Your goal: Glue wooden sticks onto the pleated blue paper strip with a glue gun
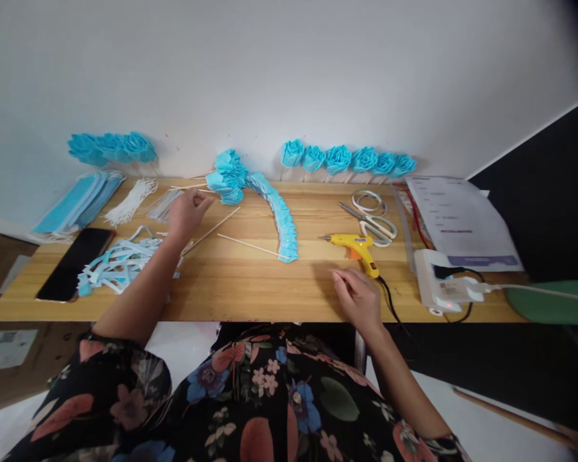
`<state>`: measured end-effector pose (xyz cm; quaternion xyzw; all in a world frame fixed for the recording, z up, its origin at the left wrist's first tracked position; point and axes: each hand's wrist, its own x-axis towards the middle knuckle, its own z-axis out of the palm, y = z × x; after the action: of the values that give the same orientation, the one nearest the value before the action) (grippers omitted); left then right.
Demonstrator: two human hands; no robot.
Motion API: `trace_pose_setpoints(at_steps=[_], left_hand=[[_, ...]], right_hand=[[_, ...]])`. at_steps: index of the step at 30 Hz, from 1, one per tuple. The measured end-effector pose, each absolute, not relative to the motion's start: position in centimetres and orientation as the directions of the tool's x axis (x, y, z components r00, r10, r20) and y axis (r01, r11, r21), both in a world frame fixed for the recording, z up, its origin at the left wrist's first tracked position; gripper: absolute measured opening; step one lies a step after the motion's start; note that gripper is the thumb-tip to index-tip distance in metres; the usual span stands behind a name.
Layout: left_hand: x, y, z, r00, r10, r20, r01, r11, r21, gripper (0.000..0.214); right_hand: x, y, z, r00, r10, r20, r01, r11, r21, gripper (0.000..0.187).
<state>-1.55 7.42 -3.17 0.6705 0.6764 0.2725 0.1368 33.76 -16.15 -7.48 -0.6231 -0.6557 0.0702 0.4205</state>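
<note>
My left hand (189,213) is over the left part of the table, its fingertips pinched beside the thin sticks of the blue paper-like flowers (228,176). Whether something thin is between those fingertips is hard to see. My right hand (359,295) hovers by the front edge with curled fingers, just below the yellow hot glue gun (354,242), and nothing shows in it. Between the hands a curved pleated blue strip (278,215) lies on the wood. One wooden stick (250,246) reaches onto its lower end; another stick (214,230) lies near my left hand.
Blue flowers on sticks (338,159) line the wall. Scissors (373,224), a power strip (433,282) and a paper sheet (462,221) are at right. Face masks (81,202), white cords (132,200), cut strips (118,263) and a phone (74,266) are at left.
</note>
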Motion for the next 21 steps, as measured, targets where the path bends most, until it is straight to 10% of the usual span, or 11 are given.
trace_pose_setpoints(at_steps=[10, 21], left_hand=[[1.7, 4.4, -1.8, 0.166, 0.967, 0.193, 0.733, -0.252, 0.632, 0.021], [4.8, 2.6, -3.6, 0.488, 0.854, 0.182, 0.573, -0.470, 0.671, 0.038]], right_hand=[[38.5, -18.6, -6.5, 0.272, 0.767, 0.581, 0.893, 0.024, -0.449, 0.026], [40.1, -18.1, -8.3, 0.288, 0.899, 0.329, 0.923, -0.169, -0.347, 0.051]])
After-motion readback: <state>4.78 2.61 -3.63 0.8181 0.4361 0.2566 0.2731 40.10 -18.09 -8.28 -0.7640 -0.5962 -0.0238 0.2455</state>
